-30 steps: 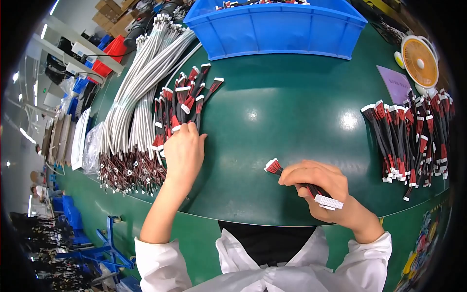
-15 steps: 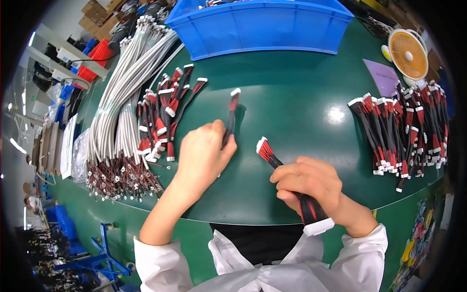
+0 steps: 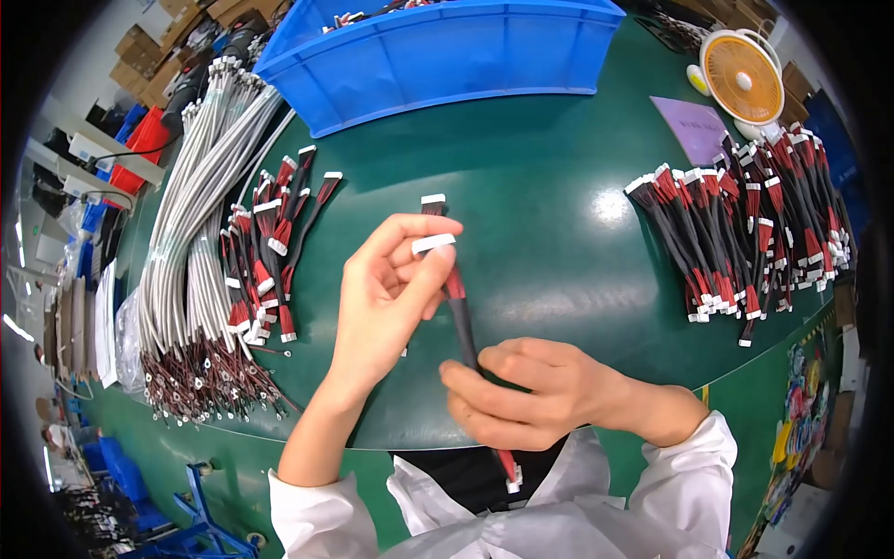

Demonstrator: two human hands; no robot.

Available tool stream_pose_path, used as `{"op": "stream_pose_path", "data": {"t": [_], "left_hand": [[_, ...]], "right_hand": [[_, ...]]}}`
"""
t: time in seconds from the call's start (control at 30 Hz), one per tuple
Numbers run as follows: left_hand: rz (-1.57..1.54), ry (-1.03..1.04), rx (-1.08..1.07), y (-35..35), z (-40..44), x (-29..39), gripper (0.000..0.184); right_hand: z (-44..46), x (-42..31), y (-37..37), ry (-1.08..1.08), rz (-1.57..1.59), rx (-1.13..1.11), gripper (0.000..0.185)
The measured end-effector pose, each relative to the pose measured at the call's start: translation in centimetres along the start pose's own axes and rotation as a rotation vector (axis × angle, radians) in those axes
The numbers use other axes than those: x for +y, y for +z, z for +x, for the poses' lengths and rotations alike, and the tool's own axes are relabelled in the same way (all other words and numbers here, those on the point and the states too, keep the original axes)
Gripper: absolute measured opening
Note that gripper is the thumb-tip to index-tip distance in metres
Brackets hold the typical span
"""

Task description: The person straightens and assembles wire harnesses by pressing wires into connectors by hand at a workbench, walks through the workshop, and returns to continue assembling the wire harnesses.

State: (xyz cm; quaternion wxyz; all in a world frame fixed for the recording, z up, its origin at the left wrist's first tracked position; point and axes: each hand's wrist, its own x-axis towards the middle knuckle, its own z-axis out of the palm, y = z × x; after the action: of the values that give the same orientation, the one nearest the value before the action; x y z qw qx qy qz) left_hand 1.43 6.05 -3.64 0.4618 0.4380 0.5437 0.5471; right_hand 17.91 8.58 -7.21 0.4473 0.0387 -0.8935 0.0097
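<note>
A wire harness [image 3: 460, 321] with red wires, a black sleeve and white connectors stretches between my hands. My left hand [image 3: 377, 293] pinches its upper white connector [image 3: 434, 244] between thumb and fingers. Lower down, my right hand [image 3: 531, 391] wraps its fingers round the black sleeve, and the other end [image 3: 512, 477] pokes out below that hand, over my lap. Behind my left hand, a second harness [image 3: 433, 205] shows one white connector; the hand covers most of it, and it seems to lie on the table.
Left of my hands lie a loose pile of harnesses [image 3: 265, 242] and a bundle of grey-white cables [image 3: 191, 224]. More harnesses [image 3: 745, 224] are stacked at right. A blue bin [image 3: 447, 74] stands at the back, with a purple card [image 3: 691, 130] and an orange fan [image 3: 742, 79] farther right.
My left hand has moved off the harness on the table and taken the connector of the one in my right hand. That harness has turned more upright. The whole view has shifted slightly.
</note>
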Motion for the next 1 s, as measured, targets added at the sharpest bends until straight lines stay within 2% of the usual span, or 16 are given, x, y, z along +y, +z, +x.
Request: {"op": "stream_pose_path", "data": {"t": [0.07,0.13,0.17,0.2,0.27,0.3,0.33,0.4,0.5,0.63,0.7,0.83,1.0], "left_hand": [[-0.065,-0.005,0.006,-0.5,-0.4,-0.4,0.018],[-0.090,0.052,0.002,-0.9,-0.9,-0.8,0.019],[-0.074,0.078,0.006,-0.7,-1.3,-1.2,0.021],[-0.130,0.113,-0.041,-0.3,-1.6,-1.3,0.023],[-0.247,0.134,-0.068,0.8,-2.3,-1.6,0.024],[-0.279,0.083,-0.127,1.0,-2.8,-1.0,0.024],[-0.245,0.122,-0.117,1.4,-3.1,-1.1,0.022],[-0.043,0.296,-0.115,0.9,-3.1,-2.5,0.024],[-0.063,0.354,-0.046,0.5,-3.3,-2.8,0.025],[-0.104,0.306,0.006,0.9,-3.5,-2.4,0.026],[-0.110,0.325,-0.032,1.1,-3.5,-2.2,0.030],[-0.185,0.413,-0.090,1.3,-3.7,-2.6,0.037],[-0.117,0.541,-0.100,1.4,-3.2,-3.5,0.039]], "right_hand": [[0.0,0.5,0.3,-0.008,0.006,0.034,0.019],[-0.4,0.8,0.4,0.300,0.020,0.168,0.015],[0.6,-0.2,-0.5,0.694,0.305,0.207,0.012],[0.9,-0.1,-1.3,0.701,0.300,0.203,0.012],[0.8,0.2,-2.4,1.195,1.072,-0.198,0.015],[0.7,0.1,-1.7,1.179,1.234,-0.220,0.021],[1.1,0.0,-2.4,1.241,1.482,-0.267,0.023],[0.9,-0.6,-1.9,1.266,1.639,-0.220,0.025],[0.7,-0.7,-2.0,1.238,1.500,-0.204,0.023],[0.4,-0.9,-2.0,1.217,1.483,-0.148,0.022],[0.3,-1.1,-1.8,1.111,1.401,-0.119,0.021],[0.5,-1.7,-1.8,1.052,1.274,-0.101,0.019],[0.4,-2.2,-1.7,1.024,1.253,-0.064,0.019]]}}
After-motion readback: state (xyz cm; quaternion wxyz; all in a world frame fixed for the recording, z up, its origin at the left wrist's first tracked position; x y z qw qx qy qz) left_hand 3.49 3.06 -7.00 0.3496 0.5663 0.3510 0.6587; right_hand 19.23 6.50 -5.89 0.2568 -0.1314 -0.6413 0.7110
